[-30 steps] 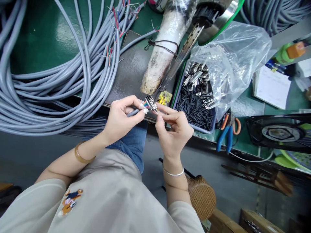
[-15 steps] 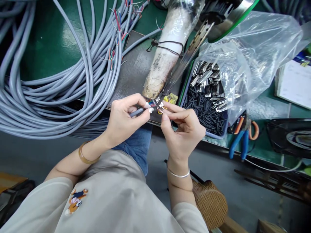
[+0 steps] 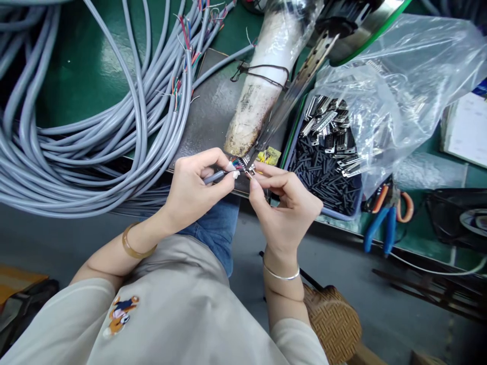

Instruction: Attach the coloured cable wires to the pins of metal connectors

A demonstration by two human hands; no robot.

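Observation:
My left hand (image 3: pixel 192 190) pinches a grey cable (image 3: pixel 214 177) close to its stripped end, with white covers on the thumb and a fingertip. Thin coloured wires (image 3: pixel 238 163) fan out from that end towards a small metal connector (image 3: pixel 249 167). On the connector's other side, my right hand (image 3: pixel 286 205) closes thumb and fingers on it. A long dark metal bar (image 3: pixel 283 104) slants down from above, its lower end at the connector. Beside it, the blunt end of a white wrapped tube (image 3: pixel 249 101) sits just above the wires. Fingers partly hide the connector.
Many grey cables (image 3: pixel 114 126) with frayed wire ends lie at left. A blue bin (image 3: pixel 359 203) at right holds connectors and short black tubes, partly under a clear plastic bag (image 3: pixel 411 86). Blue-handled pliers (image 3: pixel 380 228) lie by the table edge. A woven-top stool (image 3: pixel 335 324) stands below.
My right thumb and fingertips have shifted slightly left, closer against the connector. My left hand keeps its grip on the cable. The view has turned a little.

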